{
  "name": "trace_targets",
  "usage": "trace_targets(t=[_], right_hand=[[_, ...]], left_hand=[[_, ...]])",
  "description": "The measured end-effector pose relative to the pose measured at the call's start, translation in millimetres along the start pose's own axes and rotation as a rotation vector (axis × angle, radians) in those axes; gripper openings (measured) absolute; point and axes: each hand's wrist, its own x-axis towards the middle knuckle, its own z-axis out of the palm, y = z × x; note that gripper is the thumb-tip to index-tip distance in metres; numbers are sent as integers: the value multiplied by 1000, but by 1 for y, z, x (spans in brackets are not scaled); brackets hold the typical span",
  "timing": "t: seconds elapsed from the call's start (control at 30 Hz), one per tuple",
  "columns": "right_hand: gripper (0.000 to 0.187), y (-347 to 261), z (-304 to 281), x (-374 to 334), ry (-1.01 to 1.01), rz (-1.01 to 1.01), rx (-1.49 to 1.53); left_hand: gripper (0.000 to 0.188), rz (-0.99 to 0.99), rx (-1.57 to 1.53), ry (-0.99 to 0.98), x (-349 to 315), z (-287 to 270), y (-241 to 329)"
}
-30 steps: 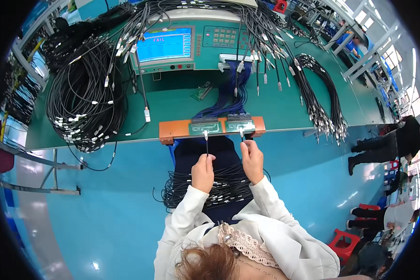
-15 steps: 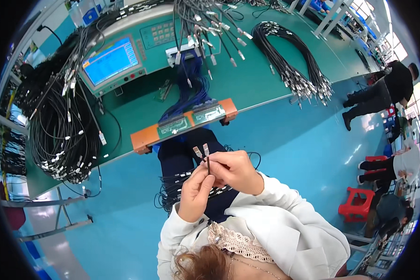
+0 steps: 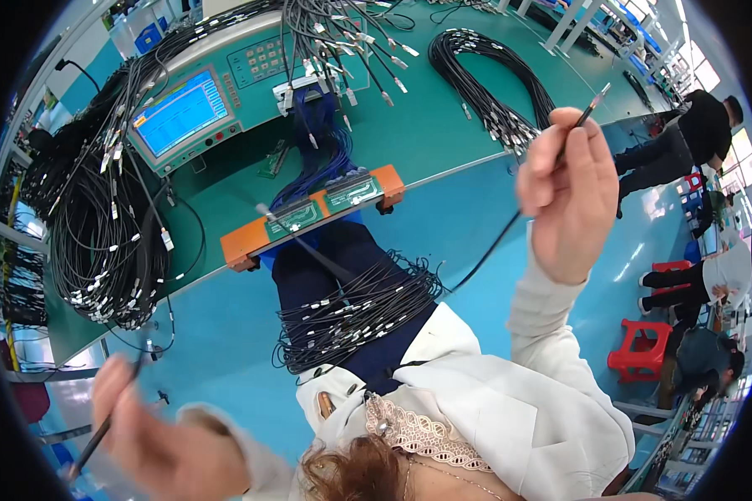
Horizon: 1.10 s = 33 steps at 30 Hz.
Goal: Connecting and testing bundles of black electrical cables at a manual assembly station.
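Raised at the right, my right hand (image 3: 570, 209) is closed on a black cable (image 3: 489, 259) near its end. The cable's metal-tipped connector (image 3: 602, 93) sticks out above the fingers, and its length droops toward my lap. At the lower left my left hand (image 3: 163, 438), smeared by motion, pinches another stretch of black cable (image 3: 96, 442). Many black cables with white tags (image 3: 359, 321) lie in a bundle across my thighs. A blurred cable end (image 3: 265, 210) hangs in front of an orange fixture (image 3: 244, 242) with green circuit boards (image 3: 353, 192) at the table edge.
A tester with a blue screen (image 3: 180, 113) stands on the green table (image 3: 418, 142), blue wires (image 3: 313, 142) running from it to the fixture. Cable bundles lie left (image 3: 100, 242) and right (image 3: 476, 83). Red stools (image 3: 639, 351) and other people (image 3: 685, 138) are at the right.
My hands were together over my lap, holding cable ends with two connectors. They have spread wide apart, left hand down-left, right hand up-right, with cable in each. The view has shifted slightly.
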Motion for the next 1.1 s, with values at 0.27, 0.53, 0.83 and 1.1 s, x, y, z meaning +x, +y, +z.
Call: trace_targets(t=[0.27, 0.53, 0.83, 1.1], right_hand=[[26, 70, -25, -47, -50, 469, -201], [20, 201, 0, -100, -112, 1017, 62], [20, 226, 13, -94, -133, 894, -172], [21, 237, 16, -95, -147, 727, -398]], left_hand=[[40, -883, -606, -308, -44, -1, -39], [20, -1195, -878, -682, -193, 110, -71], [22, -1102, -780, -668, -191, 154, -52], [26, -1362, -943, -689, -184, 154, -52]])
